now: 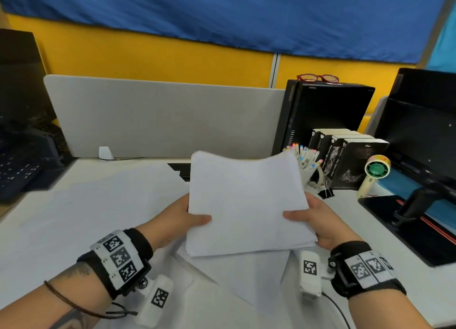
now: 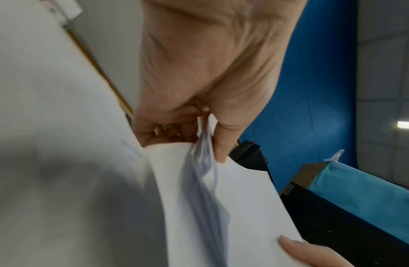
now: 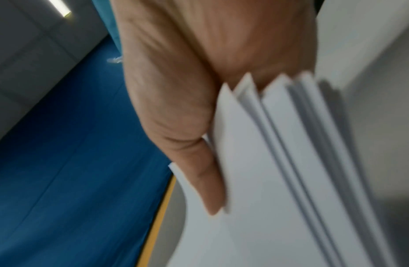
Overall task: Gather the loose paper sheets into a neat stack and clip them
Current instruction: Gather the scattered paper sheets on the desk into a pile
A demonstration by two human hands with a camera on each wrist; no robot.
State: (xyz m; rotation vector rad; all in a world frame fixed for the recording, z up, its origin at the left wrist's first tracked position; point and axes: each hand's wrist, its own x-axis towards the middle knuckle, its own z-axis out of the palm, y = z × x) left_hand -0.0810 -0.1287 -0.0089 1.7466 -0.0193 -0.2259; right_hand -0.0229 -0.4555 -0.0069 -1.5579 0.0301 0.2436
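A stack of white paper sheets [image 1: 246,202] is held above the desk between both hands. My left hand [image 1: 187,217] grips its left edge, thumb on top, fingers underneath. My right hand [image 1: 306,217] grips the right edge the same way. In the left wrist view the thumb [image 2: 224,144] presses the paper stack [image 2: 233,207], whose edges are uneven. In the right wrist view the sheets [image 3: 279,162] fan out at their corners beside the thumb [image 3: 203,177]. Another loose sheet [image 1: 246,276] lies on the desk under the stack. A black binder clip [image 1: 326,193] sits on the desk to the right.
A cup of markers [image 1: 304,160], boxes [image 1: 350,160], a small handheld fan [image 1: 376,170] and a monitor stand [image 1: 414,205] crowd the right side. A grey divider [image 1: 167,116] runs along the back. A keyboard [image 1: 22,165] sits at the far left. The white desk [image 1: 74,217] extends to the left.
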